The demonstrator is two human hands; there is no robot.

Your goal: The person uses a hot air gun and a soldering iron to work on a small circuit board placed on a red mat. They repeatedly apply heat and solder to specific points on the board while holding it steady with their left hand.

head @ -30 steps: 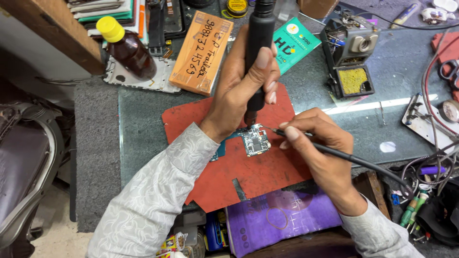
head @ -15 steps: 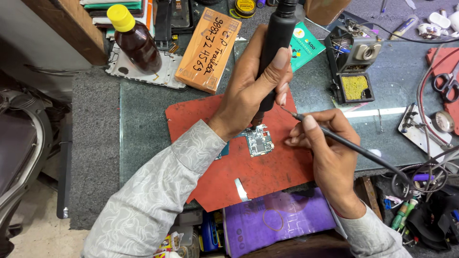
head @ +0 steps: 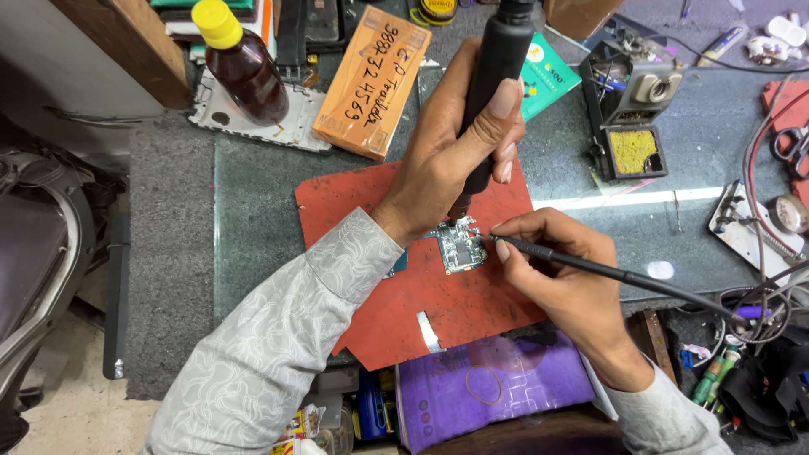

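Here the left hand (head: 455, 147) is wrapped tight around a thick black hot-air handle (head: 495, 84), held nearly upright with its nozzle pointing down just above a small circuit board (head: 461, 248). The right hand (head: 565, 274) pinches a slim black soldering pen (head: 590, 265) like a pencil, its grip closed on the shaft near the tip, and the tip rests at the board's right edge. A thin cable trails off to the right from the pen.

The board lies near the middle of a red work mat (head: 371, 270) on the glass tabletop (head: 253, 194). It looks light, thin and stiff, crowded with tiny parts, so it is probably fragile and best taken by its bare edges, never by the populated face; near the nozzle it is likely hot too.

Farther off, to the left, stand a brown bottle with a yellow cap (head: 240, 59) and an orange box (head: 371, 80). To the right sits a soldering stand with a yellow sponge (head: 632, 152). A purple booklet (head: 493, 383) lies at the near edge.
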